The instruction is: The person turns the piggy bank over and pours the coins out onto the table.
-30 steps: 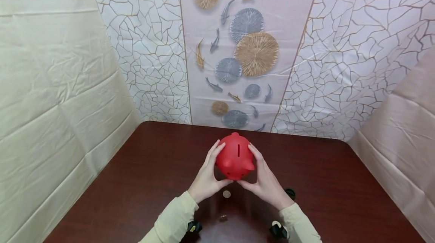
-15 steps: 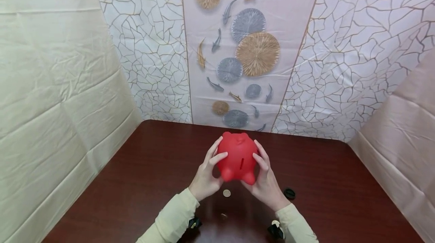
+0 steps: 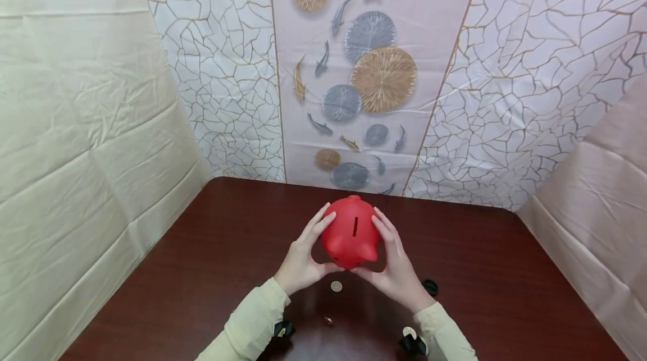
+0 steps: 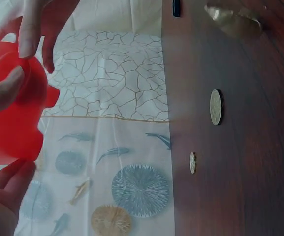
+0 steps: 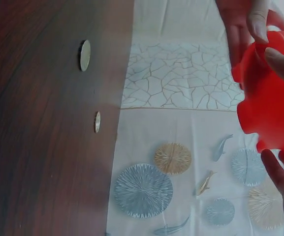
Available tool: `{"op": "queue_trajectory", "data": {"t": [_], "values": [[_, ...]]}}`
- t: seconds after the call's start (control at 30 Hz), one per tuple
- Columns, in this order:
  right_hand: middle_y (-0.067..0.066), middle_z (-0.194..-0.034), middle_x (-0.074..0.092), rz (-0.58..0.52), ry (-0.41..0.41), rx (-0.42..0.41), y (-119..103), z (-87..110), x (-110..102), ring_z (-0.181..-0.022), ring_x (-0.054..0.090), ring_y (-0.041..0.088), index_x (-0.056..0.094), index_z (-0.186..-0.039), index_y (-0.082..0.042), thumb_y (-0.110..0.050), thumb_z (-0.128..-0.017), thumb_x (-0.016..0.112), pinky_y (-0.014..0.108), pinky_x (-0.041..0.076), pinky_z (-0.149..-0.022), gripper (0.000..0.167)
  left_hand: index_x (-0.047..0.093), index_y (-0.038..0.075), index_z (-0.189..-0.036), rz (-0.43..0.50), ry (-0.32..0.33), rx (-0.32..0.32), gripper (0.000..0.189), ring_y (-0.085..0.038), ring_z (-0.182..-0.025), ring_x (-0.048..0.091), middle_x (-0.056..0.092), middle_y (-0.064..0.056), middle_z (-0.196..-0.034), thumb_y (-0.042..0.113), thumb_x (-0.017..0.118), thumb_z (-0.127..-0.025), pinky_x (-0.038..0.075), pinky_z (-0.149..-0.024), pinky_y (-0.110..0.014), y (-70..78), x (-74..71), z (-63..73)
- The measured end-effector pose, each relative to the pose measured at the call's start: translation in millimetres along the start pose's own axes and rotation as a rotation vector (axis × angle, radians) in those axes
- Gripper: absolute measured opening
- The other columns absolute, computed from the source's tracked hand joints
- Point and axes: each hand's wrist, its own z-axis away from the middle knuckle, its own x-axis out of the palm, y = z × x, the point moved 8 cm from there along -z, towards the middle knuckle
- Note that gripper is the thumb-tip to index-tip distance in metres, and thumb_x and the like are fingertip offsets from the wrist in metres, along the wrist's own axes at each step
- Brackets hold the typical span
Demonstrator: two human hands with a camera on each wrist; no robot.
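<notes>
Above the table, a red piggy bank (image 3: 351, 233) is held up between both hands. Its coin slot faces up toward the head camera, and its snout points at the person. My left hand (image 3: 302, 263) grips one side, fingers spread along the body and thumb at the snout end. On the opposite side, my right hand (image 3: 396, 271) holds it the same way. Below lie a coin (image 3: 336, 287) and a small shiny object (image 3: 329, 321). Another coin (image 3: 409, 332) lies near the right wrist. In the left wrist view a gold-coloured shape (image 4: 234, 21) is blurred.
A black round cap (image 3: 430, 287) lies on the dark wooden table (image 3: 242, 237), just beside the right wrist. Patterned cloth (image 3: 349, 97) hangs behind the table's far edge, with pale cloth at both sides. Each wrist carries a black device.
Half a second ago the piggy bank was tipped snout-down, with its rear and feet showing. It has rotated back, slot upward, much as one second ago. The small shiny object below looks different in each frame.
</notes>
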Motion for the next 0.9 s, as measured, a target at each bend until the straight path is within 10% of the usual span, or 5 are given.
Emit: {"op": "queue_trajectory", "data": {"t": [0.47,0.63,0.9], "values": [[0.009,-0.145,0.047,0.034,-0.038,0.199,10.5,6.8,-1.9,-0.105,0.057,0.011,0.032,-0.151,-0.018,-0.02,-0.061,0.092,0.026,0.056,-0.081,0.108,0.027,0.031,-0.152,0.218,-0.146,-0.338,0.098,-0.027,-0.105,0.068,0.045,-0.003,-0.147,0.022,0.085,-0.073,0.057,-0.085,-0.027,-22.1,14.4,9.0],[0.006,-0.134,0.057,-0.05,-0.081,0.394,24.4,12.3,0.6,-0.096,0.064,0.016,0.035,-0.148,-0.025,-0.031,-0.068,0.088,0.032,0.058,-0.078,0.096,0.027,0.037,-0.151,0.21,-0.213,-0.474,0.095,-0.013,-0.084,0.071,0.06,-0.004,-0.132,0.03,0.084,-0.075,0.057,-0.078,-0.022,-29.3,19.0,11.0],[0.005,-0.118,0.07,0.002,-0.213,0.687,40.7,20.2,7.6,-0.098,0.069,0.021,0.047,-0.141,-0.019,-0.047,-0.082,0.072,0.041,0.058,-0.082,0.07,0.051,0.016,-0.138,0.093,-0.285,-0.621,0.072,-0.012,-0.058,0.066,0.075,-0.004,-0.092,0.05,0.074,-0.08,0.055,-0.064,-0.024,-36.0,21.5,10.7]]}}
